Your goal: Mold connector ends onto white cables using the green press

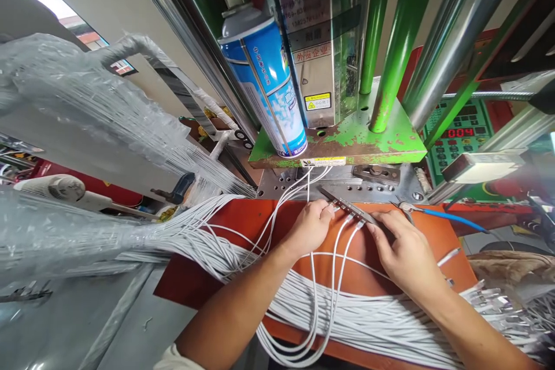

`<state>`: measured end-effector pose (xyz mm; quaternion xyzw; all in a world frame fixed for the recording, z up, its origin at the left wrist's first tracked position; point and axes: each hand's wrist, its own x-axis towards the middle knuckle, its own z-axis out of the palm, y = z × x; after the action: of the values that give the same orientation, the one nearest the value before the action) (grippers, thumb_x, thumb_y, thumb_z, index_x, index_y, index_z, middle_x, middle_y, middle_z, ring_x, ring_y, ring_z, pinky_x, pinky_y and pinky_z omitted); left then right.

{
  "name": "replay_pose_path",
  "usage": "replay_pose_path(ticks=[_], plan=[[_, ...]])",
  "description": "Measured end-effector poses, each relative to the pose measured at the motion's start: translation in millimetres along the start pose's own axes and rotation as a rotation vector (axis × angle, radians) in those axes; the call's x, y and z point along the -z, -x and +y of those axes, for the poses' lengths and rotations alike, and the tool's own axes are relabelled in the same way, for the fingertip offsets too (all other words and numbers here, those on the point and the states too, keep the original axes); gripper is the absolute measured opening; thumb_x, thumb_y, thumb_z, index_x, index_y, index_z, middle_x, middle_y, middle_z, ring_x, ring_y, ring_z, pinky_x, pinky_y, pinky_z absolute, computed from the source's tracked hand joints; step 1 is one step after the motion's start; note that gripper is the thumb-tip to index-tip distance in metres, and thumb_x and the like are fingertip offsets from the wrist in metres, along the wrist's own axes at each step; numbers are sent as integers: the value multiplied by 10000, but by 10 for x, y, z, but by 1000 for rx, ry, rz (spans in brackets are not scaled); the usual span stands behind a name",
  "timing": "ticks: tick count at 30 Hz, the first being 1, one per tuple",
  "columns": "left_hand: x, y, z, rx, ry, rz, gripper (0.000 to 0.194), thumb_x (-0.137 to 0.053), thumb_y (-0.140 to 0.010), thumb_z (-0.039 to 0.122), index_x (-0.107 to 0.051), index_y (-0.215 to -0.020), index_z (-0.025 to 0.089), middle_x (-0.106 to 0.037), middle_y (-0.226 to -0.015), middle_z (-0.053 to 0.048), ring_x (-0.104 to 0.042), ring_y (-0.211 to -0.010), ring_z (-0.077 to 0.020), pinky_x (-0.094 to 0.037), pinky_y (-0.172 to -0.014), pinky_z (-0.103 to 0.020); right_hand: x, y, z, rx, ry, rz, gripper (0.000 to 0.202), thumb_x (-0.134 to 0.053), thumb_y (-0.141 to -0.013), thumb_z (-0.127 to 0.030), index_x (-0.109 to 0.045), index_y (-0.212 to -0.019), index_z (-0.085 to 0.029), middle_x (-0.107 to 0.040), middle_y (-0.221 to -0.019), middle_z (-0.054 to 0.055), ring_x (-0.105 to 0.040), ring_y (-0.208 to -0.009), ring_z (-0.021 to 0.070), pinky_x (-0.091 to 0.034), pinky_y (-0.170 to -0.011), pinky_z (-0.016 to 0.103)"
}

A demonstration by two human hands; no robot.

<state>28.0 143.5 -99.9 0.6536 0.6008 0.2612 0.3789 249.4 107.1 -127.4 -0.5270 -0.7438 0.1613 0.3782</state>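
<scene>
A narrow metal bar (347, 207), a mould plate with slots by its look, lies tilted between my hands in front of the press. My right hand (405, 245) grips its right end, thumb below and fingers over the top. My left hand (309, 226) is closed at the bar's left part, pinching a white cable end there. Two more white cables (336, 266) run from the bar's near edge and loop down toward me. A thick bundle of white cables (347, 312) lies across the orange-brown work surface (414, 222) under my forearms.
A green press plate (390, 147) carries a blue spray can (275, 84). Thin cables come out beneath it, over the drilled metal bed (281, 184). Blue-handled cutters (437, 213) lie right of my right hand. Plastic-wrapped cables (78, 237) hang at left; a control panel (462, 127) stands at right.
</scene>
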Motion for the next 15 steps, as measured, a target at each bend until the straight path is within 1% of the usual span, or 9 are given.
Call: replay_pose_path(ticks=[3,5,6,8,10,12,15], plan=[[-15,-1,17,37,17,-24,273,-482,-983,281,-606,-769,166,-594,-686,1,-526,-635,-120,-374,-603,-221,-3,12,-22,19,-3,-22,164,-516,-1051,-344,-619,-1059,-216,-646,-1007,54,-634,-872,202,-496,-800,344],[-25,4,33,34,54,-48,276,-493,-971,275,-597,-743,157,-587,-683,2,-516,-616,-106,-357,-575,-204,-1,14,-36,27,-10,-63,182,-499,-1055,-352,-614,-1082,-214,-646,-1027,67,-637,-884,213,-501,-800,359],[-28,7,41,40,89,-63,277,-498,-965,276,-589,-733,155,-576,-668,7,-503,-586,-95,-348,-555,-195,2,14,-40,32,-16,-86,193,-490,-1057,-355,-613,-1094,-212,-645,-1037,76,-639,-895,219,-504,-802,366],[-28,10,56,94,198,-114,273,-492,-964,301,-581,-751,156,-552,-617,21,-478,-492,-80,-332,-499,-185,6,13,-40,38,-27,-114,205,-486,-1056,-361,-614,-1109,-210,-648,-1053,87,-644,-914,228,-512,-807,374],[-16,6,66,173,330,-180,276,-474,-971,345,-583,-803,156,-546,-567,26,-468,-399,-83,-330,-437,-181,5,11,-30,27,-23,-98,203,-493,-1053,-359,-621,-1112,-214,-656,-1059,87,-648,-920,228,-516,-817,377],[7,-7,68,230,450,-255,287,-465,-975,387,-578,-851,154,-572,-557,9,-515,-374,-112,-372,-405,-188,0,11,-13,0,-16,-64,200,-500,-1050,-359,-630,-1108,-218,-663,-1059,82,-646,-931,228,-516,-833,377],[45,-38,58,291,538,-327,278,-500,-958,411,-545,-859,155,-618,-590,-29,-620,-432,-166,-444,-405,-207,-6,10,11,-42,-20,-38,209,-498,-1052,-370,-641,-1091,-223,-662,-1046,74,-634,-942,229,-511,-841,373]])
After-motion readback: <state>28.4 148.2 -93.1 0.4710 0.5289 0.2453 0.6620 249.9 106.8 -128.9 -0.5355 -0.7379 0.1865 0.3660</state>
